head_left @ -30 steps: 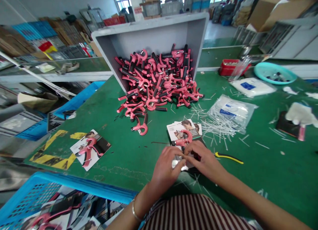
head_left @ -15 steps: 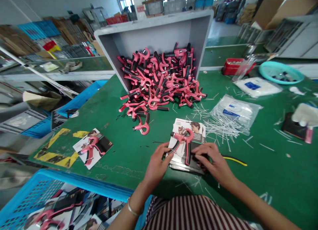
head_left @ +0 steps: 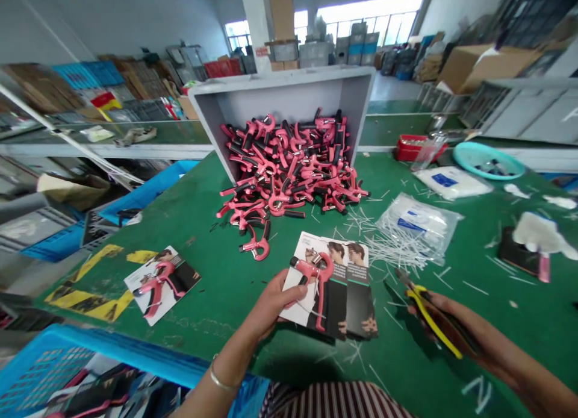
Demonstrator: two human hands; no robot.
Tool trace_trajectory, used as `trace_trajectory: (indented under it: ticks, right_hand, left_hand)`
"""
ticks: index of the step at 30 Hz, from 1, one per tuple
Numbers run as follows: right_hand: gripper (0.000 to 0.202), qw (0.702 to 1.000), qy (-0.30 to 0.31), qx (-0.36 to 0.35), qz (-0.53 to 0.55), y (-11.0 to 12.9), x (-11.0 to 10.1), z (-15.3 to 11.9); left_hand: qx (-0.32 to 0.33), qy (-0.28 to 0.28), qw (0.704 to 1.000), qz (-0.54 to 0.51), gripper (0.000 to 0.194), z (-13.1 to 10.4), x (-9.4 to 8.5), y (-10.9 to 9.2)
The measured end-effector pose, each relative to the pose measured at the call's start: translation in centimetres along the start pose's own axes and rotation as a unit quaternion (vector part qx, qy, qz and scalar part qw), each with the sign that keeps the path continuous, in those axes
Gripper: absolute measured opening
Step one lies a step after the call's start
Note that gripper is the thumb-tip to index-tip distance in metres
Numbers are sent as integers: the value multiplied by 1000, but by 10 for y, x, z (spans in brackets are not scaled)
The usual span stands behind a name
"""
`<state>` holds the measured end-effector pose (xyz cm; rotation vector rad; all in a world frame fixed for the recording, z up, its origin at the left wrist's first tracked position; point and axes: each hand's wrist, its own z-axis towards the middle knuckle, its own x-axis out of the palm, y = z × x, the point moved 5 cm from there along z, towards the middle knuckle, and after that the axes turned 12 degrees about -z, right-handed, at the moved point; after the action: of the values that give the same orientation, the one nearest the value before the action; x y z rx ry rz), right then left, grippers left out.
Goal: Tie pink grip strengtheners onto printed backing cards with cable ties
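My left hand [head_left: 282, 297] pinches a printed card [head_left: 295, 309] with a pink and black hand grip [head_left: 321, 273] on it, thumb on top and fingers beneath. A thin white tie sticks out from the grip. Beside and partly under this card lie more printed cards [head_left: 360, 297]. To the right, my right hand [head_left: 445, 321] is closed around yellow and black cutting pliers [head_left: 427, 318], whose jaws point toward the loose white ties [head_left: 401, 243]. Another card with a pink grip [head_left: 163, 282] lies at the table's left.
A grey crate [head_left: 280, 81] lies tipped, spilling pink grips [head_left: 289, 171]. A blue basket [head_left: 49, 346] of carded grips is at lower left. Plastic bags [head_left: 419, 222], a red box [head_left: 413, 148] and a turquoise tray [head_left: 487, 159] are at right.
My left hand has lifted the carded grip slightly and shifted it left from the other cards. My right hand has moved right, off the cards, and taken hold of the pliers. The view has tilted up.
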<state>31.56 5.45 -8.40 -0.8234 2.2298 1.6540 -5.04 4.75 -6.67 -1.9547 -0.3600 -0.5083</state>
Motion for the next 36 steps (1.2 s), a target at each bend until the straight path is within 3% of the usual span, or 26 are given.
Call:
trace_trajectory:
  ticks: [3, 6, 8, 11, 13, 16, 24, 27, 31, 34, 36]
  right_hand:
    - [55, 970, 138, 20, 200, 25, 23, -17]
    - [54, 974, 185, -75, 108, 70, 50, -22]
    - [53, 970, 134, -189, -76, 100, 60, -15]
    - [63, 885, 8, -309, -347, 127, 65, -2]
    - [71, 829, -31, -337, -446, 131, 69, 5]
    - [76, 792, -50, -349, -499, 127, 76, 10]
    - [76, 787, -104, -337, -506, 130, 87, 17]
    - [69, 787, -99, -346, -502, 130, 91, 24]
    - [32, 816, -31, -336, -469, 126, 93, 40]
    - [25, 849, 30, -321, -418, 130, 90, 38]
    - [22, 858, 76, -331, -386, 139, 95, 22]
  left_hand:
    - [41, -32, 998, 30, 45, 2, -3, 2]
    - [64, -34, 994, 76, 46, 6, 2, 3]
    - [70, -33, 992, 99, 47, 8, 6, 3]
    - [73, -40, 991, 103, 48, 7, 6, 2]
    - [76, -50, 991, 100, 47, 5, 2, 1]
    - [78, -57, 990, 99, 45, 4, -3, 2]
    - [80, -49, 985, 143, 44, 8, -5, 0]
    - [80, -47, 986, 139, 44, 9, -7, 1]
    - [70, -60, 991, 91, 44, 7, -6, 4]
    - [60, -71, 995, 43, 40, 8, -4, 5]
    - [85, -87, 992, 40, 39, 13, -5, 0]
